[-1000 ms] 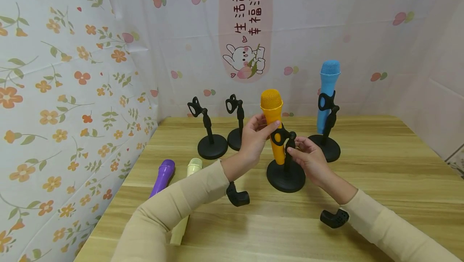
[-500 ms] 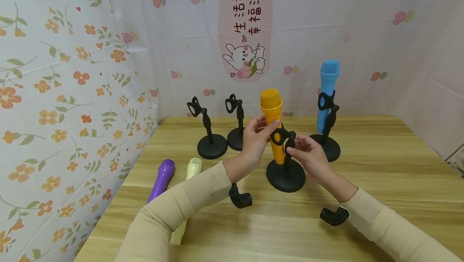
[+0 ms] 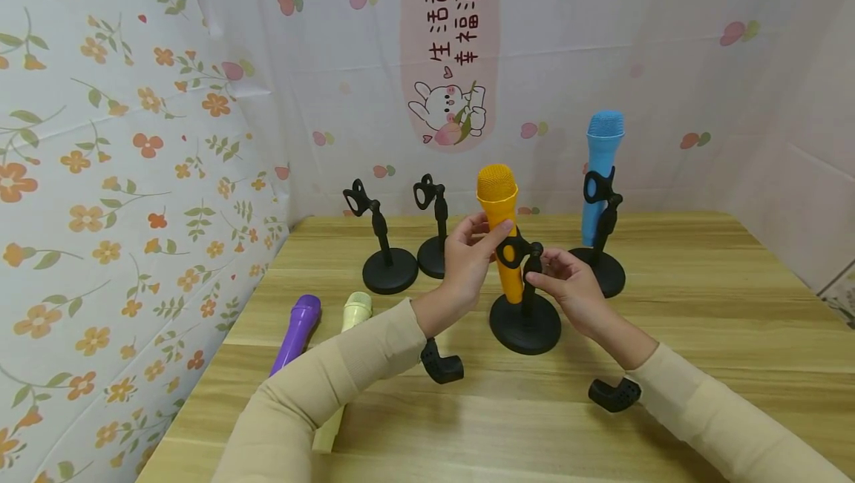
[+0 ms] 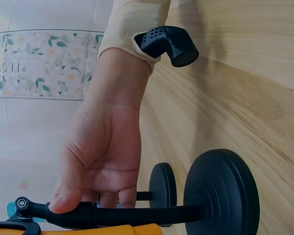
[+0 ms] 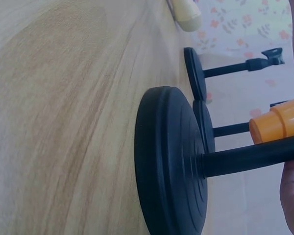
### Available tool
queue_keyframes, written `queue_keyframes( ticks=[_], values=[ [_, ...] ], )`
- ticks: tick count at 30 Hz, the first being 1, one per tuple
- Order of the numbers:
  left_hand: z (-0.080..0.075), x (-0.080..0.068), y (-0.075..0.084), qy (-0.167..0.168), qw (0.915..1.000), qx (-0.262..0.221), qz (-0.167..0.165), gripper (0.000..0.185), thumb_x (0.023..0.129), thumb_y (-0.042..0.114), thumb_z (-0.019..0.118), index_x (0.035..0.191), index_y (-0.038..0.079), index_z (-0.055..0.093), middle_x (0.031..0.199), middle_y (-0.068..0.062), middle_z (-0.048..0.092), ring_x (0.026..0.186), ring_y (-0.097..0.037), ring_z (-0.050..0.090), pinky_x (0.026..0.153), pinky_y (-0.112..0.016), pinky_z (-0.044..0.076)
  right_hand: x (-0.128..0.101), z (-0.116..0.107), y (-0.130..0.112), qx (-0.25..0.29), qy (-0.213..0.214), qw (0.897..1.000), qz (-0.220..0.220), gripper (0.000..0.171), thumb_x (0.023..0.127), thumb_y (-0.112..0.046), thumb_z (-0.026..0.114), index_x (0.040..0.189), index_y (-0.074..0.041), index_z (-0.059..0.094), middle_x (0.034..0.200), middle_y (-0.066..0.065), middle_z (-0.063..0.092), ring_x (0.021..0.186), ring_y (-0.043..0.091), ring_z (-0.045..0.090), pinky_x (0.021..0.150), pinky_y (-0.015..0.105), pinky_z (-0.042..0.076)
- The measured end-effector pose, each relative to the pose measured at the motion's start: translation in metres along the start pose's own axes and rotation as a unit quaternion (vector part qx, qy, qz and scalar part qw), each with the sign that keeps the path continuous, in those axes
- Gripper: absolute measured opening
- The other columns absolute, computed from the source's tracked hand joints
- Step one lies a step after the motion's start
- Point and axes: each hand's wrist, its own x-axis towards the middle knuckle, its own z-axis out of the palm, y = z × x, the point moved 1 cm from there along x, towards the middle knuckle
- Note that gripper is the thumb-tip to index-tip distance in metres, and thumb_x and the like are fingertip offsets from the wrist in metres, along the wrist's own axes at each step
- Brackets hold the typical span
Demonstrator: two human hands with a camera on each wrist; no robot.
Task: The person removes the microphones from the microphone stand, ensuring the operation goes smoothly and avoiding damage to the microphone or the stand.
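My left hand (image 3: 467, 257) pinches the body of an orange microphone (image 3: 497, 185), which leans upright with its head up. The microphone sits in the clip of a black desktop stand (image 3: 525, 326). With thumb and fingers, my right hand (image 3: 571, 291) grips the stand's post just below the clip joint. In the left wrist view the right hand (image 4: 110, 152) shows its thumb on the post, above the orange body (image 4: 122, 229). The right wrist view has the round base (image 5: 169, 161) flat on the table and the microphone's lower end (image 5: 274, 125) beside the post.
A blue microphone (image 3: 604, 142) stands in another stand (image 3: 604, 271) at back right. Two stands with bare clips, one left (image 3: 390, 271) and one beside it (image 3: 433, 257), are at back left. A purple microphone (image 3: 295, 333) and a cream one (image 3: 357, 309) lie on the wooden table (image 3: 521, 424).
Both hands keep their hold on the orange microphone and the stand, almost still. The whole head view has shifted very slightly left.
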Motion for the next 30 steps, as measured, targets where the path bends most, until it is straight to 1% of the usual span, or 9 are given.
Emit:
queue_keyframes(
  ticks=[4, 8, 14, 24, 30],
  values=[
    [0.0, 0.0, 0.001, 0.004, 0.9999, 0.007, 0.011, 0.031, 0.088, 0.03, 0.074, 0.113, 0.014, 0.067, 0.101, -0.001, 0.06, 0.088, -0.017, 0.057, 0.075, -0.033, 0.052, 0.0, 0.002, -0.001, -0.003, 0.003, 1.0, 0.0, 0.02, 0.091, -0.005, 0.068, 0.104, -0.018, 0.061, 0.097, -0.001, 0.053, 0.09, 0.013, 0.05, 0.084, 0.019, 0.05],
    [0.0, 0.0, 0.002, 0.008, 0.9998, 0.012, 0.015, 0.031, 0.088, 0.031, 0.074, 0.112, 0.014, 0.067, 0.101, -0.001, 0.06, 0.086, -0.017, 0.057, 0.073, -0.032, 0.052, -0.001, 0.003, 0.0, -0.008, 0.007, 1.0, -0.01, 0.021, 0.091, -0.003, 0.067, 0.105, -0.018, 0.061, 0.098, -0.002, 0.055, 0.091, 0.013, 0.051, 0.085, 0.019, 0.05],
    [-0.001, -0.001, 0.005, 0.003, 0.9998, 0.013, 0.014, 0.031, 0.089, 0.031, 0.072, 0.114, 0.013, 0.067, 0.102, -0.002, 0.059, 0.086, -0.018, 0.057, 0.075, -0.034, 0.053, -0.001, 0.004, 0.001, -0.013, 0.013, 1.0, -0.022, 0.022, 0.091, -0.002, 0.067, 0.105, -0.018, 0.062, 0.097, -0.002, 0.057, 0.091, 0.012, 0.053, 0.084, 0.019, 0.05],
    [-0.002, 0.001, 0.01, -0.002, 0.9997, 0.009, 0.022, 0.031, 0.09, 0.031, 0.072, 0.115, 0.013, 0.068, 0.103, -0.002, 0.059, 0.086, -0.019, 0.056, 0.076, -0.035, 0.054, -0.001, 0.004, -0.001, -0.024, 0.015, 0.999, -0.028, 0.021, 0.091, -0.004, 0.067, 0.104, -0.019, 0.061, 0.096, -0.003, 0.056, 0.09, 0.013, 0.051, 0.084, 0.018, 0.049],
    [-0.004, 0.002, 0.01, -0.002, 0.9998, 0.002, 0.017, 0.03, 0.09, 0.03, 0.072, 0.114, 0.013, 0.068, 0.102, -0.003, 0.059, 0.087, -0.019, 0.057, 0.076, -0.036, 0.054, -0.001, 0.005, 0.001, -0.018, 0.017, 0.999, -0.033, 0.02, 0.091, -0.002, 0.068, 0.103, -0.016, 0.061, 0.095, -0.002, 0.057, 0.091, 0.016, 0.052, 0.084, 0.019, 0.05]
  ],
)
